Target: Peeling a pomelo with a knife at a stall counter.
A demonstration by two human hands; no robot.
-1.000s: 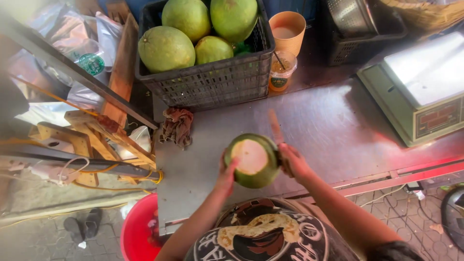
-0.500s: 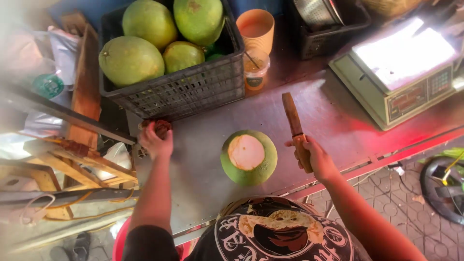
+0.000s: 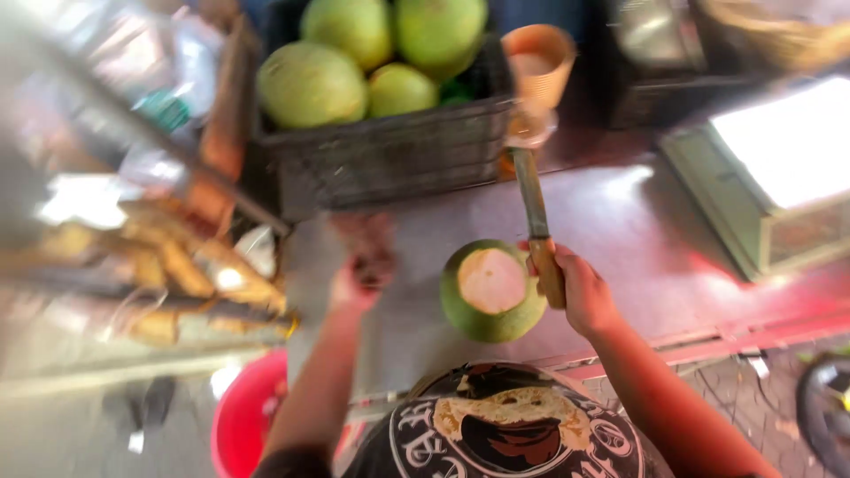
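A green coconut [image 3: 492,290] with its top sliced off, pale flesh showing, stands on the metal counter [image 3: 637,230]. My right hand [image 3: 580,288] is right beside it, closed on the wooden handle of a knife [image 3: 534,208] whose blade points away from me. My left hand [image 3: 361,270], blurred by motion, is to the coconut's left with something small and dark red-brown in its fingers; I cannot tell what it is.
A dark crate [image 3: 390,150] of whole green coconuts sits at the back. An orange cup [image 3: 537,66] stands beside it. A weighing scale [image 3: 779,177] is at the right. A red bucket [image 3: 243,425] stands below left, and wooden pieces [image 3: 177,265] lie at the left.
My left hand let go of the coconut, reached left to a dark red-brown bundle, and now comes back. My right hand swung the knife from beside the coconut to point away over it.
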